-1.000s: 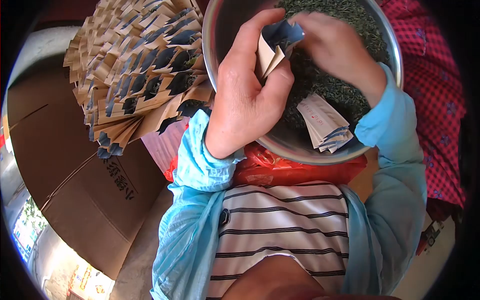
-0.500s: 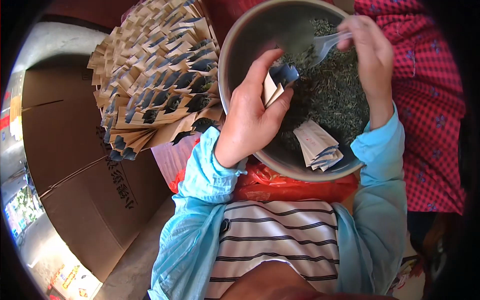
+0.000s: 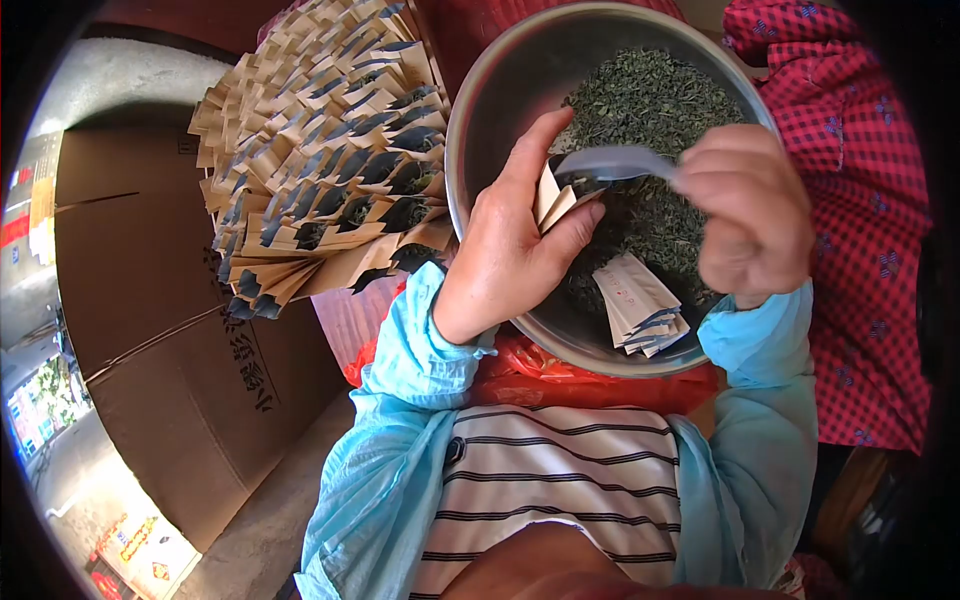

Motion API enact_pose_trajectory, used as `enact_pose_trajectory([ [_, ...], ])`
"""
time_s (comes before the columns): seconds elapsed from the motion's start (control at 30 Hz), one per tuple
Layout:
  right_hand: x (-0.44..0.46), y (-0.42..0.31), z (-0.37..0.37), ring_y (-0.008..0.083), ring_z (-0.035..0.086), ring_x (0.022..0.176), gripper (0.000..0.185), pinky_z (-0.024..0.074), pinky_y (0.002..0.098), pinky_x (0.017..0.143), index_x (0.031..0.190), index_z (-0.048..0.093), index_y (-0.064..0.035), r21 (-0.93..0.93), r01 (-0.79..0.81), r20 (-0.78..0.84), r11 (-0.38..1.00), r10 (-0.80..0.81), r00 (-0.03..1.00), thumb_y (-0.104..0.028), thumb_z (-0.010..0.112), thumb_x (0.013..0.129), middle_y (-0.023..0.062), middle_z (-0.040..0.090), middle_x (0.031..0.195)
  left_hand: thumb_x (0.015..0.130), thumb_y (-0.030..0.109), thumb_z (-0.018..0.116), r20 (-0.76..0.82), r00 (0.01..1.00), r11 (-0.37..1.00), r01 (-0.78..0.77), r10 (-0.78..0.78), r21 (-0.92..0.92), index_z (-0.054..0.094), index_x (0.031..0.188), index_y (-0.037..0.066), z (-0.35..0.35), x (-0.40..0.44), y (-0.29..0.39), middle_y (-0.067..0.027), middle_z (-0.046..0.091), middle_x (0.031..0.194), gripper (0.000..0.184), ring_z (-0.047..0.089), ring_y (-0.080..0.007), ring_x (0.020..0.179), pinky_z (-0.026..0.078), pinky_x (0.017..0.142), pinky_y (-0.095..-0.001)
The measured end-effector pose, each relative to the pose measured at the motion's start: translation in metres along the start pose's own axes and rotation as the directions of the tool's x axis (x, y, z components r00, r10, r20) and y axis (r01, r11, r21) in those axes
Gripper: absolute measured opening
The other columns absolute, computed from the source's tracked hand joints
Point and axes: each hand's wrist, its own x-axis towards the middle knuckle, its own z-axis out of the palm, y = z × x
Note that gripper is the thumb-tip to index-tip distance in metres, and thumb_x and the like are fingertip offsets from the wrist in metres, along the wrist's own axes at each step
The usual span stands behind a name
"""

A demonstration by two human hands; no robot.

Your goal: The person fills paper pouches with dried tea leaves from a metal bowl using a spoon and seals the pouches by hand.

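Observation:
My left hand is closed around a small brown paper bag with a dark lining, its mouth open to the right. My right hand, blurred by motion, grips a clear plastic spoon. The spoon's bowl end is at the bag's mouth; how far it reaches inside is hidden. Both hands are over a metal basin with loose dried green leaves in it. A small stack of flat paper bags lies on the leaves near the basin's front wall.
Left of the basin, many open paper bags stand packed together, some with leaves showing inside. A cardboard box is farther left. Red plastic lies under the basin's front. Red checked cloth hangs at the right.
My right hand has brought the spoon from the leaves leftward to the paper bag, turning over on the way. My left hand stays nearly in place with the bag.

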Motion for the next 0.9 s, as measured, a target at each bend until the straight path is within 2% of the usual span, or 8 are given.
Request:
enact_pose_trajectory([
  [0.1, -0.003, 0.001, -0.003, 0.0286, 0.064, 0.075, 0.025, 0.0528, 0.0354, 0.065, 0.094, 0.067, -0.0032, 0.042, -0.033, -0.073, 0.999, 0.036, 0.997, -0.027, 0.069, 0.089, 0.0089, 0.067, 0.081, 0.083, 0.003, 0.068, -0.007, 0.999, 0.998, 0.036, -0.037, -0.057, 0.036, 0.142, 0.002, 0.000, 0.000, 0.002, -0.0205, 0.065, 0.100, 0.067, 0.065, -0.0293, 0.093, 0.049, 0.086, -0.0341],
  [0.23, 0.005, -0.006, 0.010, 0.0292, 0.064, 0.071, 0.016, 0.0492, 0.0362, 0.057, 0.097, 0.065, -0.0045, 0.064, 0.038, 0.179, 0.997, -0.049, 0.983, -0.014, 0.069, 0.086, 0.0084, 0.065, 0.079, 0.083, 0.004, 0.068, 0.040, 0.999, 0.999, 0.036, -0.036, -0.007, 0.037, 0.141, 0.002, -0.003, 0.001, 0.005, -0.0203, 0.064, 0.098, 0.065, 0.065, -0.0299, 0.089, 0.049, 0.084, -0.0341],
  [0.4, -0.009, 0.016, 0.001, 0.0211, 0.063, 0.070, 0.013, 0.0502, 0.0328, 0.066, 0.096, 0.063, 0.0009, 0.152, -0.201, -0.228, 0.968, 0.232, 0.946, -0.009, 0.054, 0.096, 0.0126, 0.064, 0.079, 0.086, 0.005, 0.067, -0.019, 0.999, 0.999, -0.038, 0.037, -0.031, 0.043, 0.136, 0.001, 0.000, -0.001, -0.003, -0.0183, 0.065, 0.095, 0.056, 0.065, -0.0254, 0.085, 0.049, 0.080, -0.0328],
  [0.47, -0.006, 0.013, 0.003, 0.0176, 0.063, 0.071, 0.013, 0.0498, 0.0314, 0.066, 0.096, 0.063, 0.0011, 0.176, -0.320, -0.252, 0.931, 0.357, 0.900, -0.010, 0.056, 0.096, 0.0111, 0.064, 0.079, 0.095, 0.008, 0.063, 0.049, 0.996, 0.992, 0.084, -0.080, -0.091, 0.046, 0.136, 0.001, -0.004, -0.003, 0.001, -0.0057, 0.066, 0.105, 0.045, 0.061, -0.0107, 0.095, 0.050, 0.081, -0.0238],
  [0.53, -0.004, 0.013, 0.001, 0.0171, 0.062, 0.077, 0.019, 0.0482, 0.0289, 0.070, 0.099, 0.062, 0.0013, -0.079, -0.509, 0.083, 0.857, 0.514, 0.854, -0.014, 0.052, 0.098, 0.0097, 0.065, 0.085, 0.097, 0.010, 0.060, 0.040, 0.997, 0.990, 0.074, -0.070, -0.123, 0.049, 0.134, 0.002, -0.005, -0.003, 0.003, -0.0055, 0.066, 0.104, 0.039, 0.061, -0.0106, 0.095, 0.049, 0.077, -0.0224],
  [0.63, -0.011, 0.021, 0.010, 0.0280, 0.065, 0.093, 0.020, 0.0507, 0.0352, 0.077, 0.106, 0.063, -0.0039, -0.446, -0.317, 0.427, 0.837, 0.511, 0.746, -0.014, 0.065, 0.088, 0.0099, 0.067, 0.099, 0.101, 0.015, 0.054, 0.000, 0.999, 0.982, 0.048, -0.048, -0.182, 0.053, 0.129, 0.002, -0.003, -0.002, 0.005, -0.0053, 0.066, 0.105, 0.031, 0.061, -0.0106, 0.094, 0.047, 0.068, -0.0194],
  [0.7, -0.018, 0.020, 0.015, 0.0321, 0.062, 0.101, 0.025, 0.0503, 0.0392, 0.083, 0.108, 0.064, -0.0062, -0.486, -0.352, 0.408, 0.800, 0.564, 0.718, -0.013, 0.068, 0.084, 0.0092, 0.066, 0.109, 0.100, 0.013, 0.054, 0.009, 0.997, 0.979, 0.074, -0.073, -0.189, 0.053, 0.129, 0.001, -0.005, -0.002, 0.007, -0.0060, 0.066, 0.106, 0.031, 0.061, -0.0114, 0.095, 0.048, 0.071, -0.0204],
  [0.9, 0.010, 0.008, 0.016, 0.0345, 0.062, 0.103, 0.019, 0.0494, 0.0413, 0.090, 0.101, 0.065, 0.0002, 0.063, -0.227, 0.303, 0.972, 0.198, 0.932, -0.002, 0.061, 0.082, 0.0179, 0.064, 0.114, 0.092, 0.005, 0.062, 0.029, 0.998, 0.992, 0.055, -0.052, -0.110, 0.051, 0.125, -0.001, -0.004, -0.003, 0.002, -0.0147, 0.067, 0.099, 0.035, 0.065, -0.0189, 0.093, 0.051, 0.084, -0.0321],
])
